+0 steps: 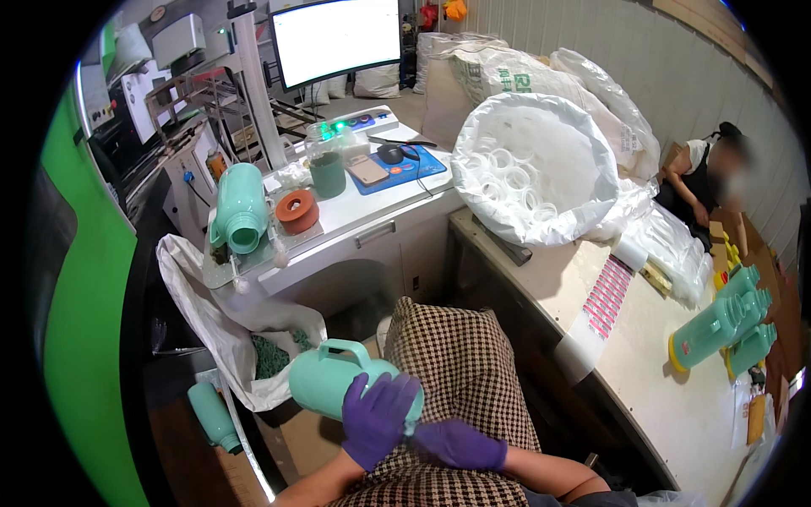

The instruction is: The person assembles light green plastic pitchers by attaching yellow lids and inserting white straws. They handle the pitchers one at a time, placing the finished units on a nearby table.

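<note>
A mint-green plastic jug (317, 382) with a loop handle lies on its side over my lap. My left hand (379, 420), in a purple glove, is closed over the jug's side near its right end. At that end my right hand (460, 444), gloved too, is closed with the fingers against the rim. Whatever my right fingers hold, if anything, is hidden. A checked brown cloth (460, 351) covers my lap. Left of the jug, a white sack (198, 291) stands with its mouth wide, holding green plastic scraps (272, 357).
Another jug (241, 203) and an orange tape roll (296, 210) sit on the white desk (346, 228). One jug (213, 416) lies lower left. A lined container (541, 169) holds white rings. Several jugs (705, 334) and a label roll (604, 296) occupy the right table. A person (705, 182) sits far right.
</note>
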The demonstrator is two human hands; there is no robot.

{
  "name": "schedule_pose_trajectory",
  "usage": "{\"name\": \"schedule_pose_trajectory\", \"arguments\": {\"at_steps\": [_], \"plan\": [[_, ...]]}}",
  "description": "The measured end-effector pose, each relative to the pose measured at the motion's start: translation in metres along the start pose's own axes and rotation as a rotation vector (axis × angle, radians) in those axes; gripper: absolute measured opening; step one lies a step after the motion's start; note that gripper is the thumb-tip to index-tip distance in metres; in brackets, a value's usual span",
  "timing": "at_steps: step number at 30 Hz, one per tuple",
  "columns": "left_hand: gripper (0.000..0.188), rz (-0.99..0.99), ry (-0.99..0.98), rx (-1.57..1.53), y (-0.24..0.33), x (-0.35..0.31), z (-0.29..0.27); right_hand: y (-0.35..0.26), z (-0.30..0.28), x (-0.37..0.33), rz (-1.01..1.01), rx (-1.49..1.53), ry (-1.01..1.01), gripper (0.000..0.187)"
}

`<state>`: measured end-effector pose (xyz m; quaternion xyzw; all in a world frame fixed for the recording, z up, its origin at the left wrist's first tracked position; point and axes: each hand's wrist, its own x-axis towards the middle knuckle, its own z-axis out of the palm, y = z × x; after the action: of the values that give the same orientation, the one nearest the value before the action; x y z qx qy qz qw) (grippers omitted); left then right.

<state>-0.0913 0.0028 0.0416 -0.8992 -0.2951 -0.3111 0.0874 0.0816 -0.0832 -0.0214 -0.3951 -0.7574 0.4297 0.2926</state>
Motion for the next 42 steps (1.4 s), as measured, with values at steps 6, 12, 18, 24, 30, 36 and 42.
{"name": "schedule_pose_trajectory", "arguments": {"at_steps": [6, 12, 18, 24, 30, 36, 42], "plan": [[0.074, -0.268, 0.177, -0.063, -0.045, -0.04, -0.001, -0.123, -0.104, 0.014, -0.483, 0.028, 0.291, 0.015], [0.072, -0.29, 0.148, -0.203, -0.045, -0.08, -0.021, -0.087, -0.076, 0.19, -0.463, -0.358, 0.429, 0.055], [0.082, -0.325, 0.148, -0.171, -0.048, -0.098, -0.03, -0.039, -0.06, 0.238, -0.547, -0.483, 0.391, 0.07], [0.076, -0.408, 0.184, -0.12, -0.043, -0.086, -0.035, -0.047, -0.23, 0.153, -0.313, -0.919, 0.796, 0.028], [0.072, -0.24, 0.183, -0.127, -0.059, -0.071, -0.007, 0.01, -0.409, 0.085, 0.921, -1.479, 0.75, 0.033], [0.076, -0.281, 0.095, -0.167, -0.05, -0.072, -0.01, 0.064, -0.44, 0.09, 1.003, -1.356, 0.69, 0.035], [0.083, -0.467, 0.111, -0.255, -0.051, -0.072, -0.012, 0.017, -0.384, 0.078, -0.076, -0.976, 0.969, 0.014]]}}
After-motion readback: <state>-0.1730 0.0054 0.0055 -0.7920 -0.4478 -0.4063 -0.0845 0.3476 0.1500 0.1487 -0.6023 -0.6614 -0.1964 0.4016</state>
